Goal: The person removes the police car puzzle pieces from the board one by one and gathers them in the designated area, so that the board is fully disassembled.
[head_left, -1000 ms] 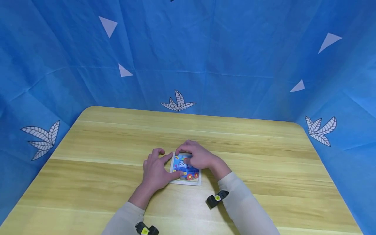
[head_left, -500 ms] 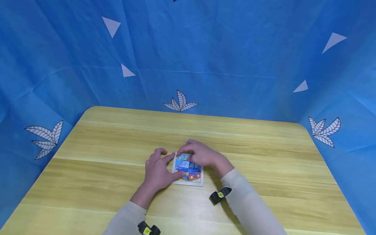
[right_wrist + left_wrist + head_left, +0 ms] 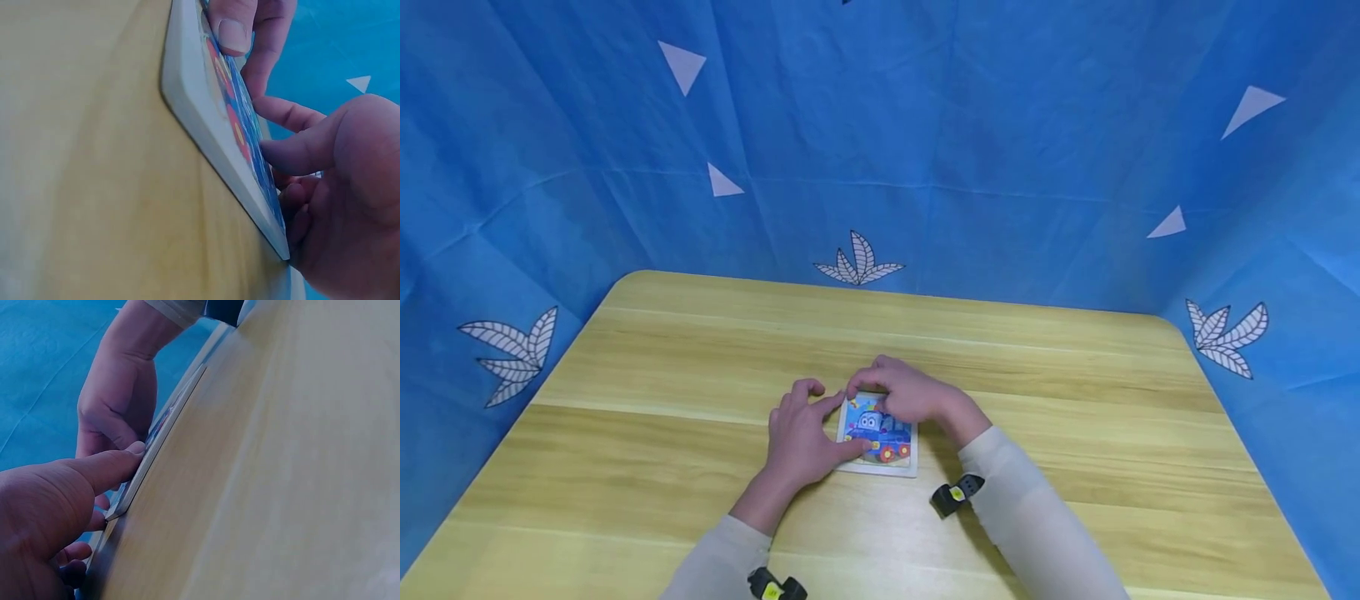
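Picture board (image 3: 891,437): on the table (image 3: 1060,400), before me, between my hands.
My left hand (image 3: 801,433): at the board's left side, thumb over its face.
My right hand (image 3: 913,393): over the board's far right part, index finger reaching its far left corner.
Cloth (image 3: 880,125): behind the table and along both its sides.
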### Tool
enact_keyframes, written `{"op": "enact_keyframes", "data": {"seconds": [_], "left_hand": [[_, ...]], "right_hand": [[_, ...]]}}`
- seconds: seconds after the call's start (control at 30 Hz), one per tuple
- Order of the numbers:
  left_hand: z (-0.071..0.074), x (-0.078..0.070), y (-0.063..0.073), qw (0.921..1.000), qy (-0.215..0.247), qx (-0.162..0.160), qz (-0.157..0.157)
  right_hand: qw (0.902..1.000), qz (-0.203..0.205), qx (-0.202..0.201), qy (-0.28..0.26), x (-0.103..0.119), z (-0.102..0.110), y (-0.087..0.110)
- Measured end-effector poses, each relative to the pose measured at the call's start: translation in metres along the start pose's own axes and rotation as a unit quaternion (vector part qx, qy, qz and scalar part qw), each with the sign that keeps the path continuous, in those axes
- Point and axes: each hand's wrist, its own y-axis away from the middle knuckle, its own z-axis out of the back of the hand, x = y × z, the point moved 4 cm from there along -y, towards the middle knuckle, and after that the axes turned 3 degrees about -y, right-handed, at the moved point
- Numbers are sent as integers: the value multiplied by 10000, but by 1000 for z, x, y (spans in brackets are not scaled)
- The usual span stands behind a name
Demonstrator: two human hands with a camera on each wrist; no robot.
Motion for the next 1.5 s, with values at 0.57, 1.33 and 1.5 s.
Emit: {"op": "enact_keyframes", "data": {"seconds": [0.57, 1.33, 1.5], "left_hand": [[0, 1, 0, 10000, -1, -9, -34], [-1, 0, 1, 10000, -62, -10, -51], [-2, 2, 0, 10000, -80, -6, -44]], "right_hand": [[9990, 27, -237, -380, -1, -3, 5], [9891, 530, -832, -1093, -7, -4, 10], [9906, 361, -983, -876, -8, -5, 11]]}}
